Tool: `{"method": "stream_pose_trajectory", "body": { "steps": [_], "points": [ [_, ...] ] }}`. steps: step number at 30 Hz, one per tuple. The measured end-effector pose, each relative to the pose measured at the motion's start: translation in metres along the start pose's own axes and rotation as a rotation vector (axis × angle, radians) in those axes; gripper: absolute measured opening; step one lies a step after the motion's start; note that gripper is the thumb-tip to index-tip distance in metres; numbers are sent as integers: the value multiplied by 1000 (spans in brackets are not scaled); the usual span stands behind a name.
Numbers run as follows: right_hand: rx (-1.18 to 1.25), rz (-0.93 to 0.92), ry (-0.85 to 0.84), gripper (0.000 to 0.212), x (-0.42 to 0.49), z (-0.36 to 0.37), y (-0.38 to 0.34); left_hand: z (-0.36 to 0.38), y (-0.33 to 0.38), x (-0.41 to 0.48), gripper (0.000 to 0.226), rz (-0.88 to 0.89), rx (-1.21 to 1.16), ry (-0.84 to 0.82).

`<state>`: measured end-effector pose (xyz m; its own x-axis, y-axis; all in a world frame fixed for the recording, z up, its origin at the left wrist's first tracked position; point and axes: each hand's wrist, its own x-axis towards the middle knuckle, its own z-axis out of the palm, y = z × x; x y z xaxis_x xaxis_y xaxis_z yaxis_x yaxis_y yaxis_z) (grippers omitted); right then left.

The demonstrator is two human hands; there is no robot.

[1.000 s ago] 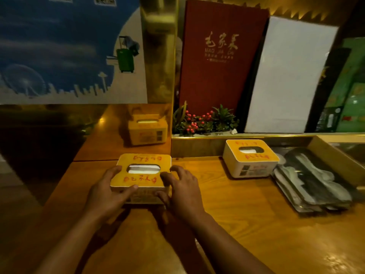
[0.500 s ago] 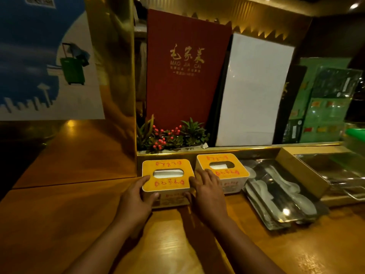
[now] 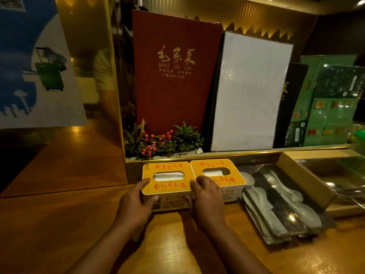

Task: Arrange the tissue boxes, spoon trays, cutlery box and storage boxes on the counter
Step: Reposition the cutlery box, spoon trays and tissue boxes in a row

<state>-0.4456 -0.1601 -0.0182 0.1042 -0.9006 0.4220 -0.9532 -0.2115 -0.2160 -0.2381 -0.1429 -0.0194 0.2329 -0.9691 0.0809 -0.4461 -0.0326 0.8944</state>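
Two yellow-topped tissue boxes stand side by side against the low gold ledge at the back of the wooden counter. The left tissue box [image 3: 167, 183] is held at both front corners: my left hand [image 3: 136, 204] grips its left side and my right hand [image 3: 207, 200] its right side, partly covering the right tissue box [image 3: 219, 172]. The two boxes touch. Right of them lies a metal spoon tray [image 3: 276, 220] with several white spoons, set at an angle. Beyond it sits a wooden cutlery box [image 3: 308, 180] with metal utensils inside.
A red menu [image 3: 173, 70] and a white board [image 3: 248, 91] lean behind the ledge, with a small plant with red berries [image 3: 158, 143] in front. A gold mirrored panel [image 3: 88, 76] rises at the left. Bare wood counter [image 3: 49, 224] lies to my left and in front.
Both hands slid the left tissue box away from me and rightward until it stands against the ledge, touching the other box. My view moved closer.
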Motion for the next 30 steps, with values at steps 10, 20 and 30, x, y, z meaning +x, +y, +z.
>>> {"method": "stream_pose_trajectory", "body": {
  "steps": [10,20,30],
  "points": [
    [38,-23,-37,47,5,-7,2,4,0,-2,63,-2,-15,-3],
    [20,-33,-56,47,6,-10,4,8,0,-3,64,-13,-12,9],
    [48,-26,-103,53,4,-12,5,8,-3,-4,74,41,142,-42]
  ]
}}
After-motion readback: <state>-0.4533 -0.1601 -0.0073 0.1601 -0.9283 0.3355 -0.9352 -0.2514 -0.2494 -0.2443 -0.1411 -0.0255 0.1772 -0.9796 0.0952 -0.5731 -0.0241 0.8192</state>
